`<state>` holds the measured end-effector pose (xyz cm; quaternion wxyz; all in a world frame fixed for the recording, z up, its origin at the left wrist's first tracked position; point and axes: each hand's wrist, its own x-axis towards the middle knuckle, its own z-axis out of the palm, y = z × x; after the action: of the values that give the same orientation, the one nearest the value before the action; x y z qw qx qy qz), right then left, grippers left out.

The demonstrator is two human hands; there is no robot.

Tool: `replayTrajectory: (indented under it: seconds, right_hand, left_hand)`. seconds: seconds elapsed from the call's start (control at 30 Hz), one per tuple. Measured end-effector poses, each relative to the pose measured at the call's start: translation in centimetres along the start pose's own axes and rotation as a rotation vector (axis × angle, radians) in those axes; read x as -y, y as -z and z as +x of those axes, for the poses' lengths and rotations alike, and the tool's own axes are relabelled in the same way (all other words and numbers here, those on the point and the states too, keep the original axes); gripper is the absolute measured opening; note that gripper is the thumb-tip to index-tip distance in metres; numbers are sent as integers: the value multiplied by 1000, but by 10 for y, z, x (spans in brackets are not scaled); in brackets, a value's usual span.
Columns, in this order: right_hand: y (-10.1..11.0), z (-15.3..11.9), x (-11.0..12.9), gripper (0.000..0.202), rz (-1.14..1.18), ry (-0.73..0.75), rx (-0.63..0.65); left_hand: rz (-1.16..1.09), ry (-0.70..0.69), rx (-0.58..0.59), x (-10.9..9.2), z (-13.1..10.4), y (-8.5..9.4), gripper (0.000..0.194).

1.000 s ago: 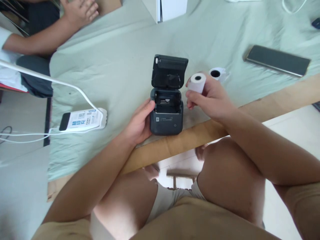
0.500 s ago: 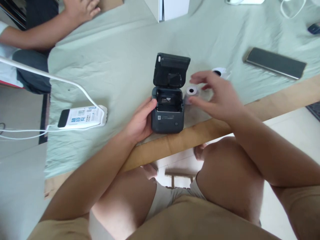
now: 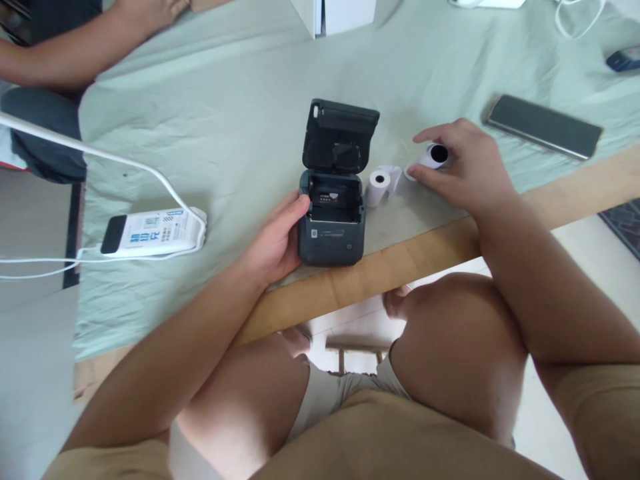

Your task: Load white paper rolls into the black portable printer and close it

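Observation:
A small black printer [image 3: 331, 243] stands near the table's front edge with its lid [image 3: 340, 137] raised and its compartment showing. My left hand [image 3: 283, 240] grips its left side, the thumb on the rim. Just right of the printer stands a small white paper roll [image 3: 379, 188], with a loose white flap beside it. My right hand [image 3: 463, 163] is farther right, thumb and fingers around a second white roll [image 3: 434, 156] with a dark round end. Its fingers are curved about this roll; whether they press on it is hard to see.
A white power bank [image 3: 155, 232] with cables lies at left. A dark phone [image 3: 544, 127] lies at right. A white box [image 3: 345, 15] stands at the back. Another person's arm [image 3: 85, 50] rests at upper left, on the green cloth [image 3: 225, 120].
My right hand has moved right, from the roll beside the printer to the second roll. My left hand stays on the printer. The view has shifted slightly.

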<state>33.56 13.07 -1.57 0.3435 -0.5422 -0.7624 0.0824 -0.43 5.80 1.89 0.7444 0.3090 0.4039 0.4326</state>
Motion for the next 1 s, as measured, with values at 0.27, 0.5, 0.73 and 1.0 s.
replayTrajectory:
  seconds: [0.27,0.5,0.73,1.0]
  right_hand:
    - [4,-5,18,47,-154,-82,-22]
    - [4,-4,32,52,-191,-26,-11]
    - [0,-9,34,60,-25,24,48]
    - [-4,-7,36,32,94,-84,159]
  left_hand:
    - [22,-36,20,2,3,2,26]
    - [24,-29,31,1,1,1,26]
    - [21,-40,21,3,3,5,32]
    - [18,-51,37,4,4,6,28]
